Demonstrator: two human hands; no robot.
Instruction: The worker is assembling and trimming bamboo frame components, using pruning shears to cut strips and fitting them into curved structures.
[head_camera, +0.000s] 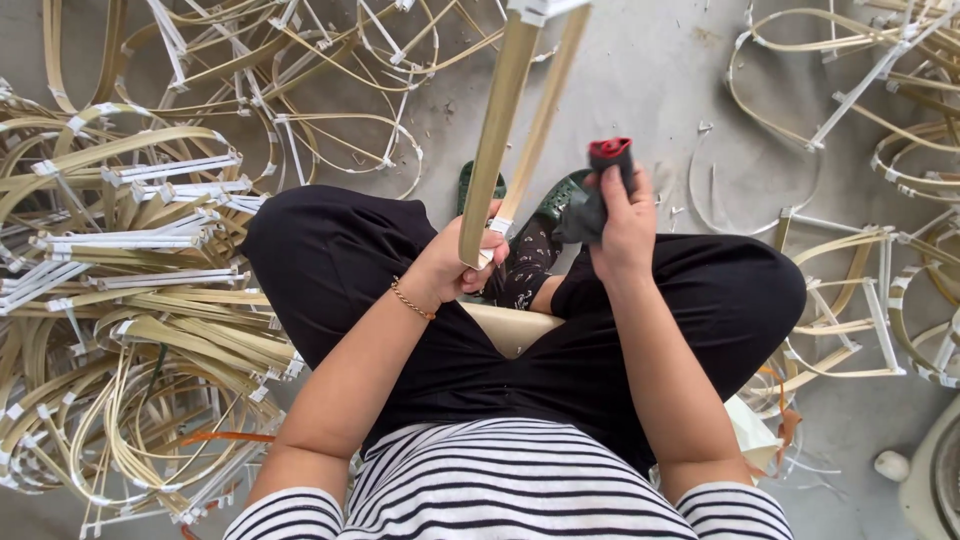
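My left hand (462, 262) grips the lower end of a bent bamboo strip frame (500, 120), which stands upright and runs out of the top of the view. White tape binds its top and a spot near my fingers. My right hand (622, 222) is closed on a small tool with a red tip wrapped in dark cloth (598, 188), held just to the right of the strips and apart from them. I sit cross-legged in black trousers and a striped top.
A big heap of bent bamboo frames taped in white (140, 260) fills the floor on my left. More such frames (860, 300) lie at the right and the far side. Green sandals (560, 195) rest on the grey concrete ahead of my knees.
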